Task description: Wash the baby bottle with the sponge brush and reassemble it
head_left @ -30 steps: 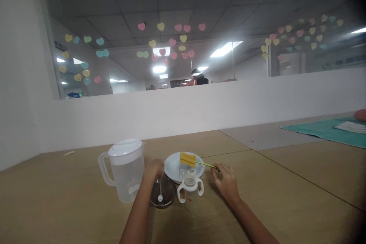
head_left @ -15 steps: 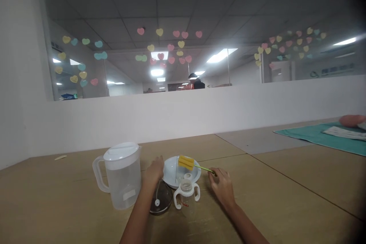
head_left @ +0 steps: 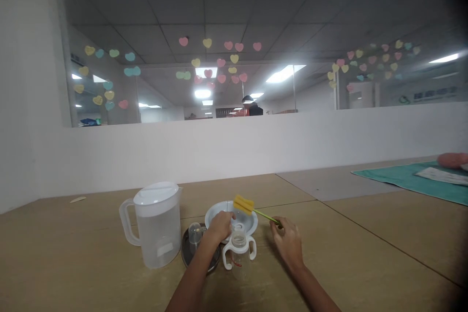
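My right hand [head_left: 288,242] is closed around the green handle of a sponge bottle brush [head_left: 243,204], its yellow head held above the white bowl [head_left: 252,228]. My left hand [head_left: 221,225] is over the bowl's near left side, its fingertips mostly hidden; whether it grips anything does not show. In front of the bowl a clear baby bottle [head_left: 240,253] with white side handles stands upright and uncapped. A small white ring-like part [head_left: 239,227] shows just behind its mouth. A clear bottle cap [head_left: 195,235] stands on the dark round tray [head_left: 187,252], left of my left wrist.
A translucent lidded pitcher [head_left: 159,226] stands left of the tray. At the far right a teal cloth [head_left: 387,175] lies with a white cloth [head_left: 442,175] and a pink object [head_left: 451,160] on it. A white wall with a window [head_left: 219,83] bounds the table behind.
My left hand has moved right from above the tray to the bowl. The clear cap now shows standing on the tray. The brush has shifted slightly right, still in my right hand.
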A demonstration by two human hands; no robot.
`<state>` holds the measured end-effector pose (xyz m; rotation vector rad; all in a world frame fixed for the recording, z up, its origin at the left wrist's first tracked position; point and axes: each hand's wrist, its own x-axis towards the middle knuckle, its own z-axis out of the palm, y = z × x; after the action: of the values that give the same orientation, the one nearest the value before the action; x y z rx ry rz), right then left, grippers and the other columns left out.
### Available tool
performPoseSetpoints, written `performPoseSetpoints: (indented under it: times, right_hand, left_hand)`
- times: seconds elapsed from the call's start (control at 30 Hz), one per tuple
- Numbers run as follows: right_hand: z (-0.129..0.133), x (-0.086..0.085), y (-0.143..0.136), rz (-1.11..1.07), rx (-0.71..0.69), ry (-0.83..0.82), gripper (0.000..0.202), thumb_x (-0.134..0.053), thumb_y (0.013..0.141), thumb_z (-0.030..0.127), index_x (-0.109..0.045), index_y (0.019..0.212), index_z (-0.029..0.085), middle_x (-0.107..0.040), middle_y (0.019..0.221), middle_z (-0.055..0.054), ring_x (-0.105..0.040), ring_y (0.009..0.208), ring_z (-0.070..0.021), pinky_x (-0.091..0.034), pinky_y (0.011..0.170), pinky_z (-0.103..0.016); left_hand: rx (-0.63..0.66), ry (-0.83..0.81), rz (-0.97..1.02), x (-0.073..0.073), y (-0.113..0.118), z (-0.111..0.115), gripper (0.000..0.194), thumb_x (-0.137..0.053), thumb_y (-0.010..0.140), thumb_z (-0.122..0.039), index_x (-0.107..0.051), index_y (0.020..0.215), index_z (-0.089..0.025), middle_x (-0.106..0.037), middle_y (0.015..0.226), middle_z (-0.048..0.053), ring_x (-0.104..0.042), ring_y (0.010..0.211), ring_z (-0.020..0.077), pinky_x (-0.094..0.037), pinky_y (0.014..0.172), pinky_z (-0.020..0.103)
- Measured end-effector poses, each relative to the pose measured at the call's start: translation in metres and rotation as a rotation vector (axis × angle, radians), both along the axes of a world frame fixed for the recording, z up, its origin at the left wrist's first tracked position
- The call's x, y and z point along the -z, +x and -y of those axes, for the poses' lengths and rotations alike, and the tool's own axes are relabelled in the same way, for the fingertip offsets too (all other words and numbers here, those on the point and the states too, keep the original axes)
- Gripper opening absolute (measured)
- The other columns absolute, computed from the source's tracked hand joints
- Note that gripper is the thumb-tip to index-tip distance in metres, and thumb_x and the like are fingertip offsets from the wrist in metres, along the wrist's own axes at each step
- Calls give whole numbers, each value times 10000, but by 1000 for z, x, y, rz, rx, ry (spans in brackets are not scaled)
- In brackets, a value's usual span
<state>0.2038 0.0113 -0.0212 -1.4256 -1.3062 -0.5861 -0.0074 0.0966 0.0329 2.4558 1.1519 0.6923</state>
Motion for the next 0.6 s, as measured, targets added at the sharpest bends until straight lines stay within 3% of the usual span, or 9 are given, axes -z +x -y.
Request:
performPoseSetpoints:
  times: [0.1, 0.2, 0.33, 0.4, 0.47, 0.6]
  right_hand:
    - [0, 1, 1, 10, 15, 10, 287, -409, 833, 380, -602, 769, 178, -662, 749, -69, -576, 670, -186, -384, 684, -313]
    - [2, 1, 0, 63, 18, 15, 257, -415, 834, 350, -592, 750, 184, -651, 718, -56, -566, 658, -178, -366, 680, -305]
    - [5, -3, -4, 180, 33, 43, 221, -423, 833, 275, -590, 715, 191, -641, 693, -38, -557, 666, -168, -338, 685, -297]
    - [6, -4, -6, 233, 31, 53, 210, -432, 829, 254, -595, 712, 191, -641, 696, -33, -558, 682, -166, -330, 691, -295]
    - [5, -5, -6, 233, 33, 63, 203, -435, 835, 258, -602, 743, 186, -646, 720, -35, -564, 703, -166, -331, 701, -293]
    - [4, -4, -3, 162, 69, 69, 214, -426, 841, 290, -601, 792, 178, -654, 753, -47, -568, 710, -171, -338, 708, -298]
  left_hand:
    - [-2, -10, 136, -8, -4, -7, 413, -527, 640, -9, -618, 1014, -159, -642, 761, 32, -596, 784, 170, -442, 800, 281]
    - [-6, -28, 290, -23, -9, -9, 433, -562, 696, -75, -524, 1121, -145, -640, 810, 26, -604, 783, 132, -468, 775, 250]
    - [85, -257, 769, -48, -20, 1, 475, -601, 754, -224, -440, 1192, -137, -640, 869, 60, -625, 804, 137, -502, 762, 276]
    - [152, -342, 889, -59, -29, 7, 489, -637, 728, -253, -465, 1172, -140, -642, 863, 61, -629, 786, 142, -512, 749, 289]
    - [136, -276, 675, -67, -41, 9, 450, -636, 706, -211, -518, 1133, -133, -649, 867, 64, -627, 758, 136, -514, 712, 265]
    - [-80, -80, -60, -66, -65, 2, 271, -565, 644, -65, -661, 887, -138, -688, 797, 46, -630, 739, 127, -482, 671, 202]
